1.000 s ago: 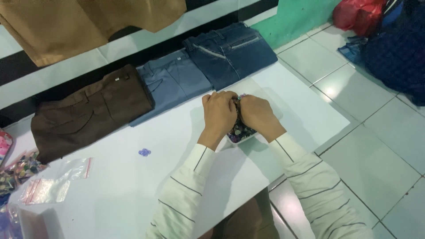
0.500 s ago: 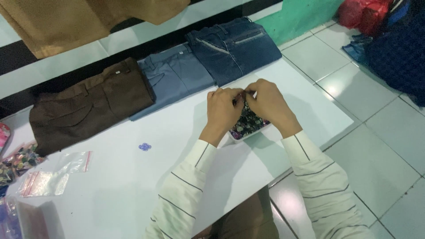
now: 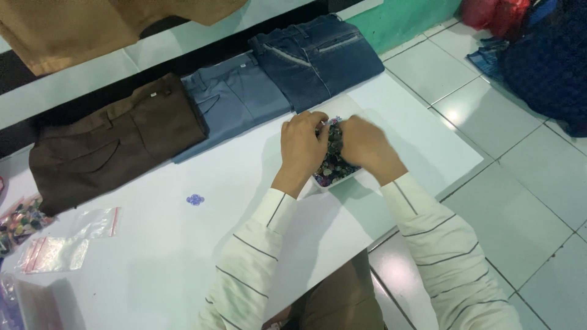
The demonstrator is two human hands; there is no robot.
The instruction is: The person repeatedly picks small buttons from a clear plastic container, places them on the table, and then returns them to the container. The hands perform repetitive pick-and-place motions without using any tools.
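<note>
A small clear plastic bag full of dark, many-coloured buttons point(image 3: 333, 162) lies on the white table point(image 3: 244, 183). My left hand point(image 3: 302, 143) grips its left side and top. My right hand point(image 3: 365, 146) grips its right side, fingers curled over the top edge. The two hands nearly meet above the bag. Both sleeves are cream with thin dark stripes.
Three folded trousers lie along the table's far side: brown point(image 3: 110, 143), light blue point(image 3: 235, 101), dark blue denim point(image 3: 318, 58). A single blue button point(image 3: 194, 199) lies loose. Small clear zip bags point(image 3: 61, 241) sit at the left. The table edge and tiled floor point(image 3: 520, 183) are right.
My right hand has drawn back to the bag's right side and both hands have shifted slightly on it. The view has tilted a little.
</note>
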